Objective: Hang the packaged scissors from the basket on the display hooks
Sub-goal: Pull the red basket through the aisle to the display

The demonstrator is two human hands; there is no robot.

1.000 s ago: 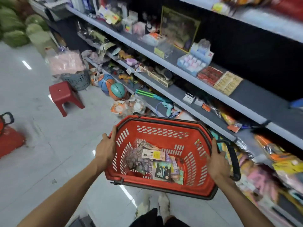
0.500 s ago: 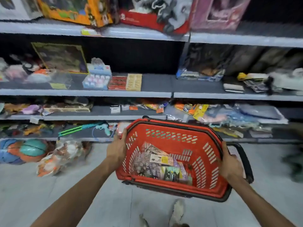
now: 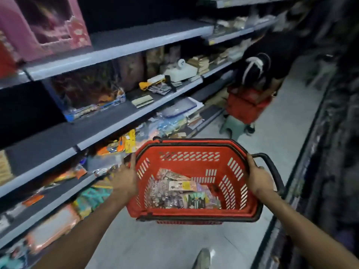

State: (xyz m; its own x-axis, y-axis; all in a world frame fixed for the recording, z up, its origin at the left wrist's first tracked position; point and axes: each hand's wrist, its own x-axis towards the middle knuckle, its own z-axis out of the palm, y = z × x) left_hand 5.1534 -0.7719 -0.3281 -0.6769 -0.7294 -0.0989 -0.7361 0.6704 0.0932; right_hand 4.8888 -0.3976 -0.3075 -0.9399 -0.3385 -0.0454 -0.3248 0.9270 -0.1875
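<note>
I carry a red plastic basket point(image 3: 194, 152) in front of me at waist height. My left hand point(image 3: 126, 178) grips its left rim and my right hand point(image 3: 257, 177) grips its right rim beside the black handle point(image 3: 272, 167). Several flat packaged items point(image 3: 182, 193) lie on the basket's bottom; the printing is too blurred to read, so I cannot tell which hold scissors. No display hooks are in view.
Grey shelves point(image 3: 120, 45) with toys and stationery run along my left. A dark rack point(image 3: 334, 133) lines the right. Ahead in the aisle a person point(image 3: 256, 68) crouches beside another red basket point(image 3: 246, 103) on a green stool point(image 3: 233, 123).
I have turned to the right with the basket: the view swung from the toy shelves and the red stool to looking down the aisle. Both hands kept their hold on the rim.
</note>
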